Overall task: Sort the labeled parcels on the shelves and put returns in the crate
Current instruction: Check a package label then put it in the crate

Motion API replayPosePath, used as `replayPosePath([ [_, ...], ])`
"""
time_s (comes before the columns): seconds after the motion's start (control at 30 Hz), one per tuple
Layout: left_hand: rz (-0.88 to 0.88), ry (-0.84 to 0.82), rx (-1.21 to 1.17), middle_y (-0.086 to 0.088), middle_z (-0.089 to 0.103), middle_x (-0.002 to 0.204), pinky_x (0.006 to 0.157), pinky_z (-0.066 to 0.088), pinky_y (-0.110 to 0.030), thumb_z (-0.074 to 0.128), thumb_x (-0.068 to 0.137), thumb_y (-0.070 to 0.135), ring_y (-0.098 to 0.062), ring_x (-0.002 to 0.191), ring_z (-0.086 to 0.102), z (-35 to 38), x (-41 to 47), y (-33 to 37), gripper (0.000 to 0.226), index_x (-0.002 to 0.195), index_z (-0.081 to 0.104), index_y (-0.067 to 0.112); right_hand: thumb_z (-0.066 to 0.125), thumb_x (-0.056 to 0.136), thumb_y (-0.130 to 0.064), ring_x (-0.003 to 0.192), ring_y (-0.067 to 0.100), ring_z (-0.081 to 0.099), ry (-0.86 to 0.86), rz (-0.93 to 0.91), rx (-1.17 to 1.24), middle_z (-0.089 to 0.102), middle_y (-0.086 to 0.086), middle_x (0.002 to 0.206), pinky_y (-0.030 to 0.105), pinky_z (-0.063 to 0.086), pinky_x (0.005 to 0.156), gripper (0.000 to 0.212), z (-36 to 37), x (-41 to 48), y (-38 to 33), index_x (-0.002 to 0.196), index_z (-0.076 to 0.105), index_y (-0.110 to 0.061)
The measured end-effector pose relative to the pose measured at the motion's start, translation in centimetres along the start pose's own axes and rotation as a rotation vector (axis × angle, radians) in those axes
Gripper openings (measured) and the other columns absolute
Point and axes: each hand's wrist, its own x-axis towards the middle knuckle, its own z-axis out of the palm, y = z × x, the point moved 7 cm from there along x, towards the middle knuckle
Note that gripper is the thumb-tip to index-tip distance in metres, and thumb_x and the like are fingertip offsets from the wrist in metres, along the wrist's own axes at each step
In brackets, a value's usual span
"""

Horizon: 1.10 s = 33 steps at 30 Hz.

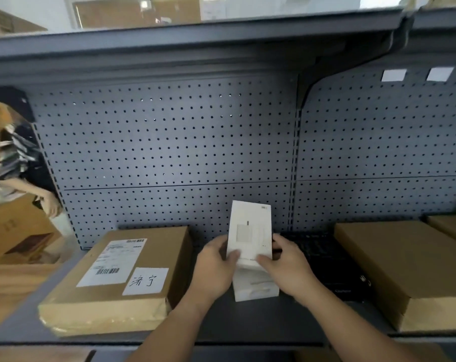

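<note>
A small white box point(249, 228) stands upright and slightly tilted on top of a second white box point(255, 286) that lies flat on the grey shelf point(247, 325). My left hand point(216, 267) grips the upright box from its left side, thumb on the front face. My right hand point(284, 267) grips it from the right, thumb also on the front. Left of my hands lies a brown cardboard parcel point(122, 278) with a printed shipping label and a white handwritten label. A large plain brown parcel point(401, 267) lies to the right.
A black flat item point(331, 265) lies on the shelf between the white boxes and the right parcel. The grey pegboard point(169, 142) backs the shelf, with another shelf overhead. At the far left another person's hand point(50, 205) rests by stacked cardboard boxes.
</note>
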Motion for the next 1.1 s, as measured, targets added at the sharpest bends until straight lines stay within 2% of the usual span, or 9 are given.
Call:
replayPosePath([
  [0.07,0.025,0.032,-0.052,0.02,0.068,0.115,0.079,0.048,-0.003,0.069,0.097,0.016,0.013,0.099,0.06,-0.8,0.0,1.0,0.032,0.125,0.062,0.03,0.073,0.092,-0.025,0.102,0.006,0.064,0.032,-0.025,0.104,0.064,-0.007,0.121,0.03,0.057,0.091,0.044,-1.0,-0.1,-1.0,0.133,0.062,-0.039],
  [0.23,0.08,0.097,-0.153,0.018,0.068,0.114,0.085,0.054,-0.014,0.075,0.092,0.017,0.005,0.102,0.064,-2.3,-0.2,3.5,0.036,0.124,0.06,0.027,0.067,0.098,-0.014,0.112,0.001,0.066,0.083,-0.116,0.357,0.07,-0.017,0.122,0.026,0.057,0.094,0.045,-3.6,-0.9,-3.7,0.136,0.061,-0.037],
  [0.37,0.13,0.109,-0.208,0.016,0.069,0.114,0.089,0.056,-0.021,0.076,0.091,0.014,0.006,0.101,0.064,-2.6,-0.3,5.2,0.037,0.121,0.059,0.027,0.066,0.099,-0.011,0.106,0.004,0.071,0.073,-0.109,0.495,0.073,-0.012,0.117,0.034,0.062,0.088,0.043,-4.6,-1.6,-4.6,0.13,0.056,-0.038],
  [0.53,0.157,0.099,-0.223,0.017,0.067,0.114,0.083,0.052,-0.011,0.076,0.091,0.015,0.004,0.103,0.063,-2.8,-0.5,6.2,0.037,0.122,0.059,0.027,0.067,0.098,-0.008,0.106,0.01,0.072,0.094,-0.117,0.544,0.072,-0.005,0.123,0.034,0.063,0.083,0.049,-5.3,-2.0,-5.1,0.141,0.052,-0.027],
  [0.7,0.174,0.089,-0.225,0.016,0.067,0.113,0.083,0.055,-0.016,0.075,0.091,0.015,0.004,0.1,0.063,-3.2,-0.5,6.6,0.038,0.123,0.059,0.028,0.067,0.098,-0.012,0.114,0.015,0.069,0.069,-0.104,0.541,0.069,-0.006,0.129,0.044,0.061,0.092,0.059,-5.3,-2.1,-5.3,0.152,0.045,-0.024],
  [0.83,0.187,0.079,-0.225,0.014,0.068,0.114,0.082,0.055,-0.016,0.074,0.092,0.014,0.004,0.098,0.063,-3.5,-0.6,6.9,0.039,0.124,0.058,0.027,0.064,0.1,-0.009,0.112,0.016,0.071,0.018,-0.122,0.557,0.07,-0.004,0.129,0.044,0.061,0.092,0.046,-5.3,-2.3,-5.8,0.142,0.058,-0.026],
  [0.93,0.216,0.094,-0.213,0.015,0.065,0.118,0.085,0.053,-0.014,0.074,0.091,0.013,0.007,0.103,0.06,-3.8,-0.8,7.3,0.047,0.128,0.053,0.033,0.065,0.099,-0.007,0.11,0.016,0.072,0.007,-0.131,0.585,0.072,-0.003,0.126,0.043,0.061,0.092,0.043,-5.4,-2.4,-6.2,0.137,0.062,-0.027],
  [1.0,0.267,0.115,-0.18,0.017,0.059,0.123,0.089,0.053,-0.018,0.073,0.091,0.013,0.003,0.106,0.059,-3.9,-0.9,7.7,0.056,0.135,0.05,0.038,0.066,0.098,-0.005,0.109,0.014,0.072,0.009,-0.14,0.591,0.072,-0.003,0.123,0.04,0.062,0.09,0.043,-5.4,-2.5,-6.6,0.134,0.063,-0.028],
  [1.1,0.305,0.111,-0.119,0.02,0.047,0.129,0.095,0.048,-0.016,0.071,0.094,0.019,0.004,0.11,0.054,-3.8,-1.2,8.6,0.055,0.139,0.05,0.042,0.068,0.096,-0.004,0.108,0.013,0.072,0.011,-0.143,0.595,0.071,-0.002,0.123,0.035,0.062,0.088,0.043,-5.4,-2.5,-6.9,0.133,0.061,-0.027],
])
